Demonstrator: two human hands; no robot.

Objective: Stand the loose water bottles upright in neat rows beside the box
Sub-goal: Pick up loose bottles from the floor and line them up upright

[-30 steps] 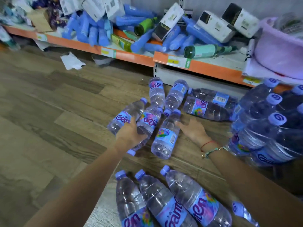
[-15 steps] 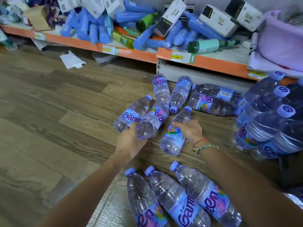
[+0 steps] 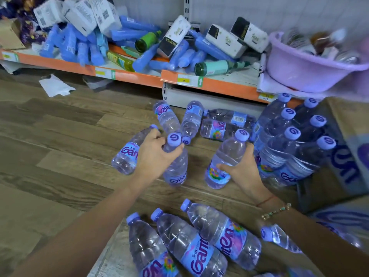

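Right hand fingers wrap a clear plastic water bottle, near-upright, just left of the standing bottle rows. Left hand fingers clamp a second tilted bottle, farther left.

Upright bottles right, beside box; loose bottles left.

Water bottles – clear glossy plastic, matt lilac caps; floor – matt wood-grain planks; box – cardboard.
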